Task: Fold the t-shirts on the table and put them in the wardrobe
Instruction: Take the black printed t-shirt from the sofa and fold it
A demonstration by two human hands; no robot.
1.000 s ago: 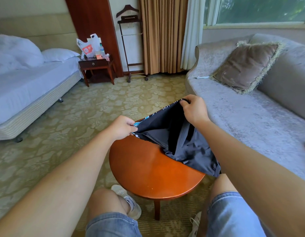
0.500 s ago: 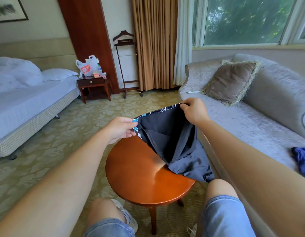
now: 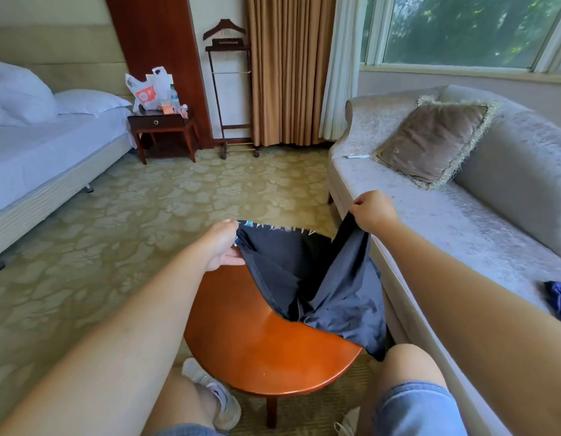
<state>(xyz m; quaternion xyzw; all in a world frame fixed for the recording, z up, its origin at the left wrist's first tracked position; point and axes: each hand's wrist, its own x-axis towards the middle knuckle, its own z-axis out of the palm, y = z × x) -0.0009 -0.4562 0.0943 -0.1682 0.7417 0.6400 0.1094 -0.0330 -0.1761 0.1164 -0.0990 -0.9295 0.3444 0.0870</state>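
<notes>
Head view gives me the dark t-shirt [image 3: 307, 278] stretched between both hands above the round wooden table [image 3: 251, 338]. Its lower part sags onto the right side of the tabletop, and one fold hangs over the rim beside the person's right knee. I see the left hand [image 3: 221, 243] pinching the shirt's left edge between thumb and fingers, right where a strip of blue-and-white print shows along the top hem. The right hand [image 3: 372, 210] is clenched around the opposite edge and sits higher than the left (the cloth rises steeply toward it), near the front of the grey sofa [image 3: 461, 234]. On that sofa I can make out a fringed brown cushion [image 3: 433, 143] leaning against the backrest and, at the frame's right edge, a bunched blue garment [image 3: 559, 297]. Farther out across the patterned carpet stand a bed [image 3: 52, 152], a dark nightstand [image 3: 162, 127] carrying a plastic bag [image 3: 148, 89], and a wooden valet stand [image 3: 229, 89] beside tan curtains [image 3: 288, 70].
</notes>
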